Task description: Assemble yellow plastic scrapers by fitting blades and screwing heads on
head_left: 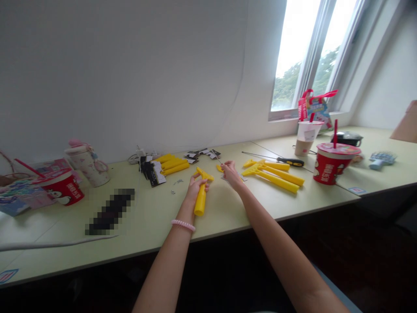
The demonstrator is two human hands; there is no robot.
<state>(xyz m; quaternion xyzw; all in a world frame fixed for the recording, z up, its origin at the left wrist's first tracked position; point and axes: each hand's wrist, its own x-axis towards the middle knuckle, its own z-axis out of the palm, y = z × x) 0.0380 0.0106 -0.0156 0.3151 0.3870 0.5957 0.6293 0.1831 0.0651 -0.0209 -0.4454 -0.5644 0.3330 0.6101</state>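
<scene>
My left hand (194,188) is closed around a yellow plastic scraper handle (200,201), its wide head up and its round end pointing at me. Pinched in my right hand (232,174) is a thin metal rod (216,157), pointing up and left; its lower end is hidden by the fingers. Beneath that hand, a small yellow piece (219,168) and a clear plastic bag (243,178) show in part. Small screws (178,181) lie left of my left hand. Several more yellow scraper handles (280,177) lie to the right.
Behind left are stacked yellow tubes (172,165) and black cards (155,174). A long screwdriver (291,161) lies near a red cup (334,167) and a clear drink cup (305,141). A bottle (87,165) and another red cup (67,187) stand left. The table edge (224,232) runs close by.
</scene>
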